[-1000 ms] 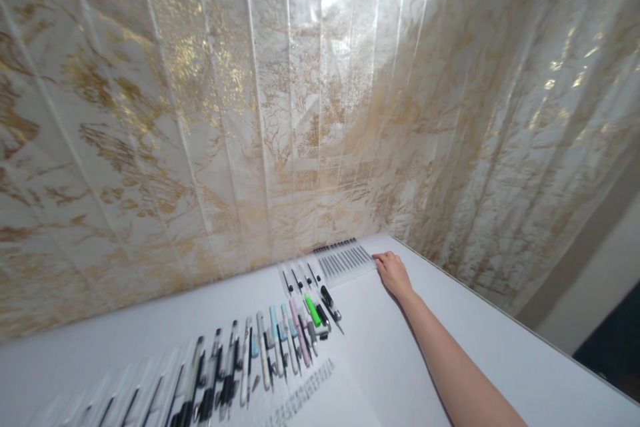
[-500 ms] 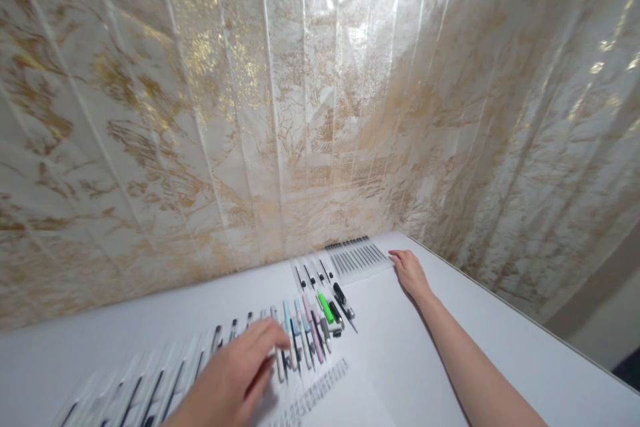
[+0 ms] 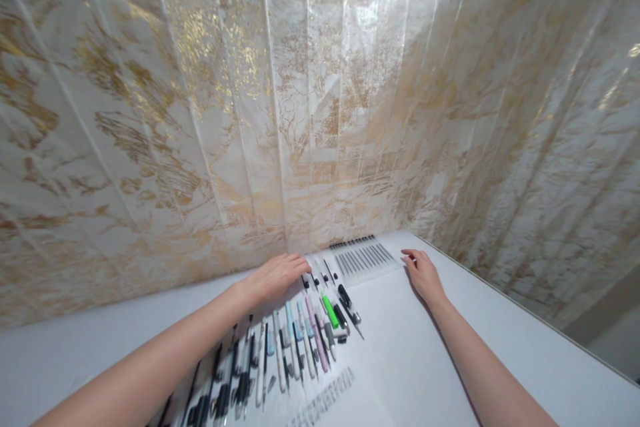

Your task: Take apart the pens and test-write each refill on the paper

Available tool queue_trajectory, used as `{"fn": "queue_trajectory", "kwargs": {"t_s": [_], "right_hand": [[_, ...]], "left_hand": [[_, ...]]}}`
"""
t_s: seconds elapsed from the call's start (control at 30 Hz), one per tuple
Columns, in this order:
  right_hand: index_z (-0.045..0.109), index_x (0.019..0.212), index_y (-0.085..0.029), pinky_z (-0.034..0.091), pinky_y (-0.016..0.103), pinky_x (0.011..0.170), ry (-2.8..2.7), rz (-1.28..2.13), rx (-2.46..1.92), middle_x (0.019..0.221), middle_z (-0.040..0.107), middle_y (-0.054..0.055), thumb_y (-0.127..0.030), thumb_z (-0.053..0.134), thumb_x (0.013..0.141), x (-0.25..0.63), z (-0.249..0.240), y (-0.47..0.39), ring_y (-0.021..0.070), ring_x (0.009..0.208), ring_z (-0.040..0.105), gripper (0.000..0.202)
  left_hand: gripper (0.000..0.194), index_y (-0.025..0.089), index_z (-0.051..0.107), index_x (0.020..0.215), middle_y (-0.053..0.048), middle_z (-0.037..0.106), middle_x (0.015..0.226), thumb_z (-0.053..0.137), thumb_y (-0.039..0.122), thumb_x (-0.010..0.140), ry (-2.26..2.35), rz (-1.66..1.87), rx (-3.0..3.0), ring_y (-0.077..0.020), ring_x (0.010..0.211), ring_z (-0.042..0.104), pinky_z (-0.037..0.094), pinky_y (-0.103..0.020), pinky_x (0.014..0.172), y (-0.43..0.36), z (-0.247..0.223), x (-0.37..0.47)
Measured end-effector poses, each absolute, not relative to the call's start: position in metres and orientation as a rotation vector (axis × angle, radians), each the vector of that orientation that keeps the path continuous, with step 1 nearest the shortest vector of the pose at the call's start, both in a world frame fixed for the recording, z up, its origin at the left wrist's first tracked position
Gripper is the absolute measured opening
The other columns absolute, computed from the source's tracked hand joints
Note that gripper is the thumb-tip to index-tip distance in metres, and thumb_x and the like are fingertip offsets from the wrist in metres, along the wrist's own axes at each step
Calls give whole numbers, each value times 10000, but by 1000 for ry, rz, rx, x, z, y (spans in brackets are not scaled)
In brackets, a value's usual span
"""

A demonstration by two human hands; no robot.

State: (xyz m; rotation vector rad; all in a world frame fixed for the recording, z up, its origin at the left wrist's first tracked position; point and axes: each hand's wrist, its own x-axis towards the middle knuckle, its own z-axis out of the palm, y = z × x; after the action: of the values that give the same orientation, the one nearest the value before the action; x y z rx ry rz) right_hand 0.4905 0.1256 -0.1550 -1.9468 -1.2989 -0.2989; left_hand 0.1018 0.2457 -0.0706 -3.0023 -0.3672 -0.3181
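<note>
My left hand [image 3: 281, 275] reaches to the back of the white table, its fingertips at the left end of a short row of clear pens with black caps [image 3: 325, 275]. Its fingers are spread a little and I see nothing in them. My right hand [image 3: 421, 272] rests beside the right edge of a clear pack of thin dark refills [image 3: 364, 259], fingers apart and holding nothing. Below the short row lie a bright green pen [image 3: 329, 310], black pens [image 3: 340, 315], a pink pen [image 3: 317, 335] and light blue pens [image 3: 291, 320].
More dark and clear pens [image 3: 243, 361] run toward the lower left, partly behind my left forearm. A sheet with small dark marks [image 3: 325, 397] lies in front. A gold-patterned curtain [image 3: 300, 113] rises behind the white table [image 3: 410, 360].
My left hand has moved away from above the middle pens, forward and to the right, to the back row. My right hand stays by the refill pack. The view has shifted slightly.
</note>
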Motion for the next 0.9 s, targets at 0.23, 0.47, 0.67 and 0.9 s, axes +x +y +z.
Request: {"fn": "queue_trajectory", "kwargs": {"t_s": [0.23, 0.47, 0.67, 0.9], "right_hand": [[616, 1022, -148, 503, 385, 812, -1282, -299, -1929, 978, 632, 39, -298, 551, 945, 488, -154, 124, 178, 857, 616, 181], [614, 1024, -144, 506, 374, 788, -1277, -298, -1932, 970, 628, 38, -317, 550, 944, 488, -156, 125, 172, 829, 614, 201], [618, 1028, -144, 519, 384, 799, -1286, -299, -1949, 1010, 637, 46, -299, 564, 940, 490, -157, 126, 182, 872, 624, 187], [615, 1043, -144, 522, 388, 803, -1292, -301, -1961, 1039, 635, 53, -300, 565, 940, 490, -157, 127, 187, 890, 626, 194]], "left_hand": [[132, 166, 603, 1034, -32, 624, 1049, 549, 148, 915, -365, -243, -2939, -205, 986, 596, 492, -414, 855, 248, -70, 91], [164, 155, 613, 1029, -40, 646, 1032, 579, 273, 920, -528, -134, -2900, -187, 910, 634, 530, -401, 812, 262, -82, 69], [243, 160, 590, 1111, -61, 627, 1115, 585, 304, 916, -687, -57, -2932, -203, 952, 631, 535, -413, 818, 270, -94, 49], [265, 163, 582, 1136, -64, 626, 1129, 577, 318, 922, -877, 4, -2962, -203, 950, 635, 537, -417, 821, 275, -98, 53]]}}
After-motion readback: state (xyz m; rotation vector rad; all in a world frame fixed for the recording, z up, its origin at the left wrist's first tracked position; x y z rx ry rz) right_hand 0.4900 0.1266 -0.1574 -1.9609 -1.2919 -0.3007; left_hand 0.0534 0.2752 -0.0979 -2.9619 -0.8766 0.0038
